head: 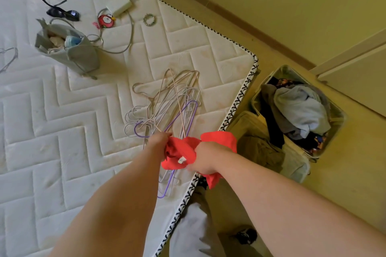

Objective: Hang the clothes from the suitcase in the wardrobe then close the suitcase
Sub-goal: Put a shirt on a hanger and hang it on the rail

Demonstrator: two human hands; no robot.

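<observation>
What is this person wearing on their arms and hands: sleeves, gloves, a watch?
Nothing that shows. Both forearms are bare to the picture's edge, no sleeves. The left hand and right hand have no gloves, and neither wrist bears a watch or bracelet. Fingers are mostly hidden, so rings cannot be judged.

red garment [181, 153] — bunched, white label showing, held above the mattress [83, 131] edge | wire hangers [177, 100] — loose tangled pile, pink, white and purple, lying flat on the mattress near its corner | suitcase [342, 113] — open on the floor just beside that mattress corner, heaped with crumpled clothes [300, 108], pale blue-grey piece on top
</observation>
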